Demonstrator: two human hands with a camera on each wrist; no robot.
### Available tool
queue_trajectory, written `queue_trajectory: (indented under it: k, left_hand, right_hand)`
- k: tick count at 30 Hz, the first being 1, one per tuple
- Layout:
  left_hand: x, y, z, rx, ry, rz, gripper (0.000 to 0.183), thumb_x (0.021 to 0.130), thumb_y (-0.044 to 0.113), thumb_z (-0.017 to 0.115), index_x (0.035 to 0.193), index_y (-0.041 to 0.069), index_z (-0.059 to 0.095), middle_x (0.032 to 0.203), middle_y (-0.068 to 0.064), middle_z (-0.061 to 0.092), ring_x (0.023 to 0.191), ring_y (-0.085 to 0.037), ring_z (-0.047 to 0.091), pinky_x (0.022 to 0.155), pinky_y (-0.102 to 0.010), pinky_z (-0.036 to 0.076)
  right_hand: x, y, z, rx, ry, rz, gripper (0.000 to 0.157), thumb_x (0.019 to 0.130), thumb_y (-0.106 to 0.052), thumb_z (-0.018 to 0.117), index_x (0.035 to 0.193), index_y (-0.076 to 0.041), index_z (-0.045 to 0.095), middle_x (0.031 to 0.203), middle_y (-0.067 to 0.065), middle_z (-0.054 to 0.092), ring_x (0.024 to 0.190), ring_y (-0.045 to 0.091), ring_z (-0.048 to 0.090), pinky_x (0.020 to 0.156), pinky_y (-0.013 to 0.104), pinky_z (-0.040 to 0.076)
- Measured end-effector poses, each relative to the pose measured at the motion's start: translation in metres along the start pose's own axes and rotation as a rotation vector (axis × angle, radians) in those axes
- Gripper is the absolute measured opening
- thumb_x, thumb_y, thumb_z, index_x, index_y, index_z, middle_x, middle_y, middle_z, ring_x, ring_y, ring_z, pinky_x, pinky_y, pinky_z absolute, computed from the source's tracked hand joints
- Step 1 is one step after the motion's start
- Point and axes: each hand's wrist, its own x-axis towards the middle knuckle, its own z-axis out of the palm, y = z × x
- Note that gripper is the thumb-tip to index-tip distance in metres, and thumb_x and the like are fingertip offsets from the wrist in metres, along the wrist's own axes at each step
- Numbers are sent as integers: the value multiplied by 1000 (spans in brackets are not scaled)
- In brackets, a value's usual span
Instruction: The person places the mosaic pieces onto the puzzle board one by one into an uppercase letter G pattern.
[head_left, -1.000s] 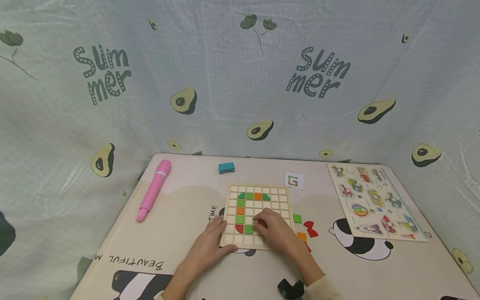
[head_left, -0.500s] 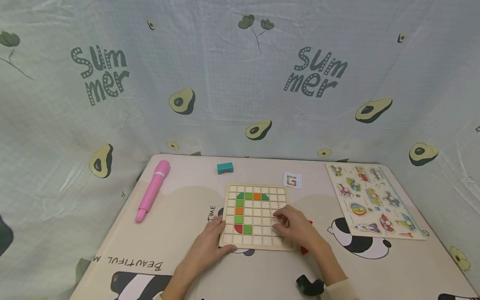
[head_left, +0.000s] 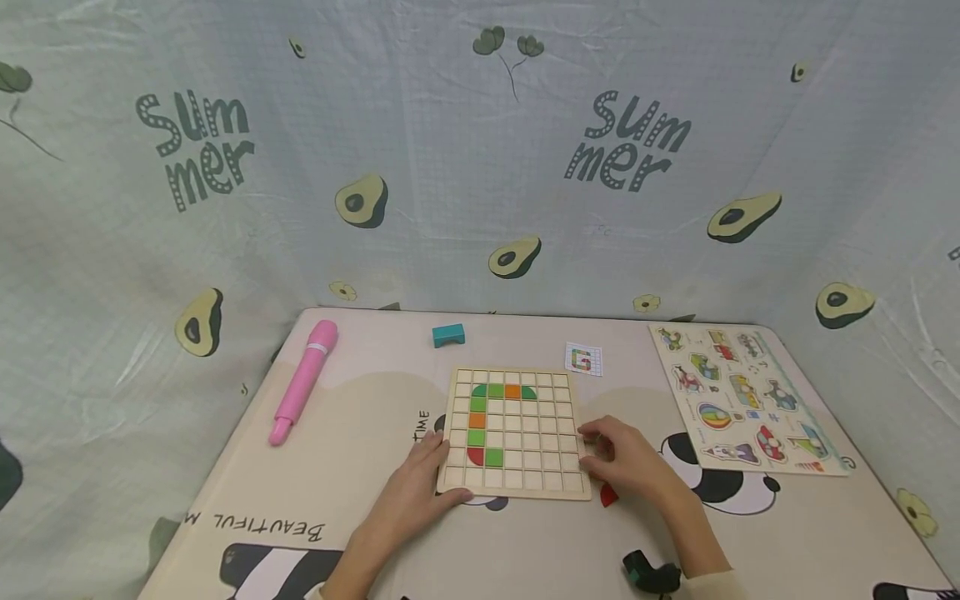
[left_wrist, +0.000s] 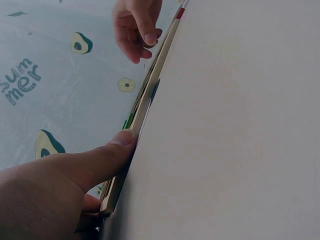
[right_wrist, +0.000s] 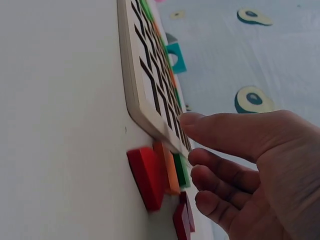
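Note:
A square wooden grid board [head_left: 527,433] lies on the table, with green, orange and red pieces set in a partial outline at its left and top. My left hand [head_left: 411,482] holds the board's near left corner, thumb [left_wrist: 112,155] on the front edge and fingers along the left side. Just off the right edge, my right hand [head_left: 628,460] hovers with loosely curled fingers and nothing visible between them. Beneath it, in the right wrist view, are a red piece [right_wrist: 146,177], an orange square [right_wrist: 170,169], a green square [right_wrist: 181,170] and dark red pieces [right_wrist: 182,217].
A small pattern card [head_left: 583,359] lies behind the board, and a teal block [head_left: 448,336] stands at the back. At the left is a pink stick-like toy [head_left: 303,383]. A picture puzzle board [head_left: 742,404] occupies the right side. A printed curtain [head_left: 450,150] hangs behind the table.
My right hand has moved from over the middle of the board rightward past its right edge, above the loose pieces. The left hand stays at the board's corner.

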Motion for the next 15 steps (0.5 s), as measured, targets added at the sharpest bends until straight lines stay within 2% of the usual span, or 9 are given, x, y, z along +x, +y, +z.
queue_trajectory:
  k: [7,15]
  left_hand:
    - [1,1,-1,-11,-21,-22,82,79,49,81,142,4,55,149,-15,54,148,-35,38,117,-51,41]
    - [1,2,-1,-15,-29,-33,83,79,49,81,142,4,54,150,-15,52,148,-35,37,117,-51,40]
  right_hand:
    - [-6,11,-7,-37,-54,-8,31,82,-21,82,109,-10,72,90,-4,58,78,7,48,64,19,44]
    - [-6,17,-8,-15,-102,-36,18,82,-22,83,95,-12,76,85,-6,58,70,3,47,58,18,42]
